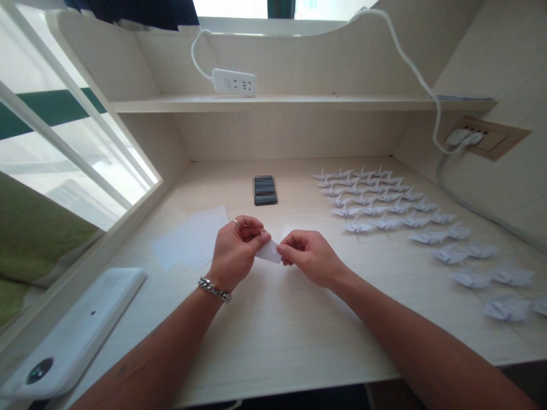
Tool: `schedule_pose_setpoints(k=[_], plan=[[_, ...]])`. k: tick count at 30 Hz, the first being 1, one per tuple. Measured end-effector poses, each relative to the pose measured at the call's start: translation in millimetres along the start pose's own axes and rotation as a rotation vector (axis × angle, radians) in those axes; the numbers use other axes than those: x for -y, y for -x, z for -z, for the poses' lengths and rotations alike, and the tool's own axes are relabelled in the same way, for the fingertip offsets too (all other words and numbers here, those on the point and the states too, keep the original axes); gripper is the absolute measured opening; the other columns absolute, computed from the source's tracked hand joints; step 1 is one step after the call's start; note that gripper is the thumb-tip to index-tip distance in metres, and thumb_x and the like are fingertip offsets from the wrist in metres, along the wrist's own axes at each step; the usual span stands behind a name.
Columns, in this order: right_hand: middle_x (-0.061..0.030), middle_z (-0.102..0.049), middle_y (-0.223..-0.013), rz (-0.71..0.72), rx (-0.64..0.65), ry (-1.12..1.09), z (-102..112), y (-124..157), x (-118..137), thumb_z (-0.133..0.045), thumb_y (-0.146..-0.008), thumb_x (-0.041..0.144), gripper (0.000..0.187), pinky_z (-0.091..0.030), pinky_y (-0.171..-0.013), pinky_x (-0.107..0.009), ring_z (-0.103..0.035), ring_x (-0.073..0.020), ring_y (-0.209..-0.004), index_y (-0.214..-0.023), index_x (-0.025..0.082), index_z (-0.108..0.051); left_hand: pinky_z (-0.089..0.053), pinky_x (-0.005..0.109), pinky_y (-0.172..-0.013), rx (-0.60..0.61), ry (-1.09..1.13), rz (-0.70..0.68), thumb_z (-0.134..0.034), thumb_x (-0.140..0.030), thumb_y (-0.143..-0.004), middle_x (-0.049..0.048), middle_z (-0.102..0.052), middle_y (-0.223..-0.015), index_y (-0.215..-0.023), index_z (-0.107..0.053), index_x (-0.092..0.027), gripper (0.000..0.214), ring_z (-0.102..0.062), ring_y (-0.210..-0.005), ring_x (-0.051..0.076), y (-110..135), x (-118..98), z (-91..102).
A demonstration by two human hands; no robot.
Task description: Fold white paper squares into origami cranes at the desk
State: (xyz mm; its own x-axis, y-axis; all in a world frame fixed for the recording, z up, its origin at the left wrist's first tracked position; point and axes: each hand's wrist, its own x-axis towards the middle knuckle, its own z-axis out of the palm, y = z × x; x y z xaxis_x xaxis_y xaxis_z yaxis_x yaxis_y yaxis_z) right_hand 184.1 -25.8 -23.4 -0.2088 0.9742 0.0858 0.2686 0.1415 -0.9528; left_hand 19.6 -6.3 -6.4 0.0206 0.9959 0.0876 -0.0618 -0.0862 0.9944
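A small folded piece of white paper (268,252) is held between my two hands above the middle of the desk. My left hand (239,245), with a ring and a chain bracelet, pinches its left side between thumb and fingers. On the opposite side, the fingertips of my right hand (305,253) close on the right edge. Part of the paper is hidden behind my fingers. Loose white sheets (183,239) lie overlapping just left of my left hand. To the right stand rows of folded paper cranes (380,196).
A dark phone-like object (265,191), partly pixelated, lies beyond my hands. A long white device (85,324) lies along the left edge. On the shelf (299,103) sits a power strip (233,82). A white cable (419,77) hangs to a wall socket (491,136) at right.
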Motion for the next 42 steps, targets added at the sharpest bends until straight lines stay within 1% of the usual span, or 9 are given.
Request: schedule_pose_setpoints(k=[5,10,13,16,23,30,32,36,42], plan=[[-0.0018,-0.065,-0.066,0.012,0.013,0.044,4,1,1,-0.058,-0.082,0.031,0.017,-0.042,-0.057,-0.025,-0.058,-0.0135,-0.061,-0.072,0.017,-0.063,-0.048,0.022,-0.06,0.019,0.004,-0.003,-0.079,-0.018,-0.061,-0.0006,-0.064,-0.067,-0.079,-0.058,-0.015,0.028,-0.061,-0.063,0.012,1,-1,0.7],[-0.0006,-0.062,-0.064,0.066,-0.028,0.14,5,2,3,-0.057,-0.083,0.03,0.019,-0.038,-0.054,-0.024,-0.053,-0.012,-0.058,-0.069,0.018,-0.06,-0.044,0.021,-0.056,0.189,-0.068,-0.006,-0.079,-0.02,-0.063,-0.0019,-0.06,-0.066,-0.089,-0.061,-0.015,0.032,-0.055,-0.059,0.01,2,0,0.9],[0.0,-0.062,-0.067,0.112,-0.03,0.144,3,3,4,-0.056,-0.084,0.028,0.017,-0.038,-0.055,-0.024,-0.051,-0.0112,-0.059,-0.071,0.018,-0.06,-0.035,0.019,-0.048,0.172,-0.113,-0.035,-0.079,-0.019,-0.063,-0.0057,-0.049,-0.057,-0.081,-0.063,-0.015,0.025,-0.045,-0.051,0.007,2,1,0.7],[0.0004,-0.062,-0.068,0.129,-0.016,0.151,2,3,4,-0.055,-0.084,0.027,0.016,-0.038,-0.056,-0.023,-0.051,-0.0111,-0.059,-0.072,0.018,-0.06,-0.033,0.019,-0.047,0.158,-0.1,-0.049,-0.08,-0.017,-0.06,-0.0065,-0.045,-0.056,-0.076,-0.063,-0.014,0.023,-0.042,-0.05,0.006,1,1,1.0],[0.0,-0.062,-0.065,0.068,0.027,0.077,6,2,4,-0.056,-0.081,0.025,0.013,-0.039,-0.055,-0.024,-0.054,-0.0123,-0.06,-0.073,0.017,-0.061,-0.043,0.021,-0.054,0.217,-0.01,0.005,-0.071,-0.026,-0.073,-0.0006,-0.063,-0.065,-0.09,-0.061,-0.015,0.022,-0.056,-0.058,0.011,3,1,2.0],[-0.0006,-0.064,-0.065,0.032,0.02,0.029,6,0,1,-0.057,-0.08,0.026,0.013,-0.041,-0.056,-0.025,-0.057,-0.0133,-0.061,-0.072,0.017,-0.062,-0.049,0.026,-0.063,0.119,-0.01,-0.016,-0.063,-0.037,-0.081,0.0024,-0.068,-0.074,-0.105,-0.057,-0.016,0.032,-0.061,-0.066,0.014,-3,3,2.8],[-0.0008,-0.064,-0.065,0.027,0.0,0.032,5,0,0,-0.057,-0.08,0.027,0.013,-0.041,-0.056,-0.025,-0.057,-0.0135,-0.061,-0.072,0.017,-0.062,-0.048,0.025,-0.062,0.139,-0.056,0.001,-0.066,-0.04,-0.078,0.0018,-0.067,-0.071,-0.102,-0.059,-0.015,0.035,-0.061,-0.064,0.014,-4,4,3.2],[-0.0003,-0.063,-0.064,0.038,-0.035,0.097,5,1,0,-0.057,-0.08,0.028,0.015,-0.039,-0.054,-0.024,-0.054,-0.0126,-0.059,-0.07,0.018,-0.061,-0.044,0.023,-0.055,0.177,-0.149,0.007,-0.074,-0.038,-0.07,0.0015,-0.064,-0.065,-0.076,-0.064,-0.014,0.027,-0.056,-0.058,0.012,-4,8,2.3],[0.0,-0.063,-0.065,0.07,-0.07,0.167,6,2,1,-0.057,-0.081,0.029,0.016,-0.037,-0.053,-0.024,-0.052,-0.0121,-0.058,-0.069,0.018,-0.061,-0.043,0.023,-0.056,0.184,-0.121,0.04,-0.074,-0.038,-0.069,0.0026,-0.066,-0.068,-0.076,-0.068,-0.014,0.025,-0.057,-0.059,0.012,-5,10,2.4]])
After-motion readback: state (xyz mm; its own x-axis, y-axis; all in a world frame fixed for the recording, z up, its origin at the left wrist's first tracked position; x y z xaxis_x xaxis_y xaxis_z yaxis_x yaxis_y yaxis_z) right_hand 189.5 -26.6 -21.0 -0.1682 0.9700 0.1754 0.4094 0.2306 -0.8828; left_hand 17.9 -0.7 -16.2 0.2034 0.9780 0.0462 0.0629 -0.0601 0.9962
